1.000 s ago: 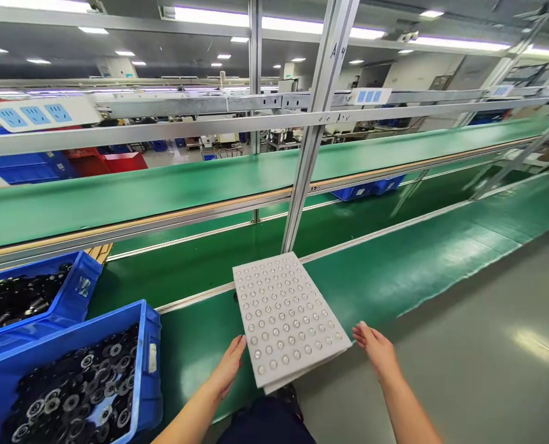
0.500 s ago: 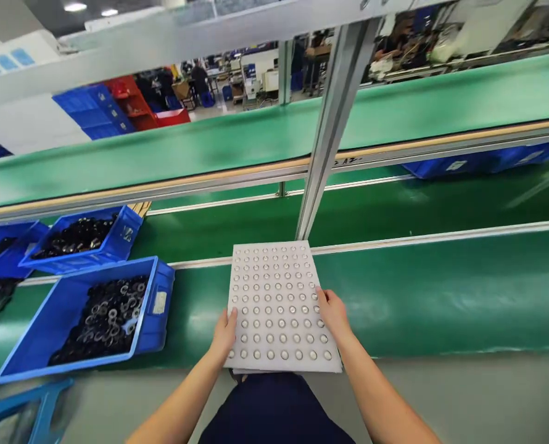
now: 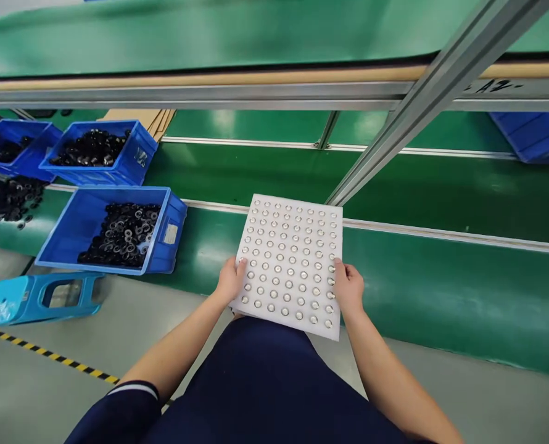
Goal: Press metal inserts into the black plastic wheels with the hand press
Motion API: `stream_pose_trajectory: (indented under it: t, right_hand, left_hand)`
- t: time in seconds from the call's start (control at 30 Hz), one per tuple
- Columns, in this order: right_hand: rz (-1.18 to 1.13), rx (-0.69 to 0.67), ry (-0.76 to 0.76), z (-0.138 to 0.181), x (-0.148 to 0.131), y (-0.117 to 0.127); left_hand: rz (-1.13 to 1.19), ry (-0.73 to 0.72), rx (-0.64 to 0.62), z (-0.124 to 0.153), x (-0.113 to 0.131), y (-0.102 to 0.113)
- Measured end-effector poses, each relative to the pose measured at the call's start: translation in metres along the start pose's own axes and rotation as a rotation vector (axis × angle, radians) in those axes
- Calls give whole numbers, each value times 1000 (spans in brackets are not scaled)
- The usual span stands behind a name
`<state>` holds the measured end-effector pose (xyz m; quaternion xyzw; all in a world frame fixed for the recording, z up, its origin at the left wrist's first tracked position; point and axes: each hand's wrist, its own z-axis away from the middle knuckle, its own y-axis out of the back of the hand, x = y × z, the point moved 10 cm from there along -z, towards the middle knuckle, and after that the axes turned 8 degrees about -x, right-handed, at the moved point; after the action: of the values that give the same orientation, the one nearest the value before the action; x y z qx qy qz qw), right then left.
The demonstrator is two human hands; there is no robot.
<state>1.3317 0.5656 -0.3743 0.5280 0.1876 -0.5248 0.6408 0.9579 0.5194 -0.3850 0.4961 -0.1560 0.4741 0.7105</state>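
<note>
A white foam tray [image 3: 290, 262] with rows of small round metal parts in its holes lies at the near edge of the green bench [image 3: 441, 290], overhanging my lap. My left hand [image 3: 231, 280] grips the tray's left edge, thumb on top. My right hand [image 3: 348, 287] grips its right edge the same way. Whether the tray rests on the bench or is lifted clear, I cannot tell.
A blue bin [image 3: 112, 231] of black ring-shaped parts stands left of the tray, with two more blue bins [image 3: 99, 151] behind it. A slanted aluminium post [image 3: 422, 98] rises behind the tray. A light-blue stool [image 3: 38, 299] stands on the grey floor at the left.
Both hands moved from beside the tray onto its side edges and took hold. The view tilted downward and the tray now sits nearer my body.
</note>
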Motion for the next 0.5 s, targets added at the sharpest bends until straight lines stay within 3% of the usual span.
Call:
stream_pose_trajectory:
  t: [0.5]
  right_hand:
    - [-55,26,7,-9,16,0]
  left_hand:
    - [-172,36,-18,-6,-6,-5]
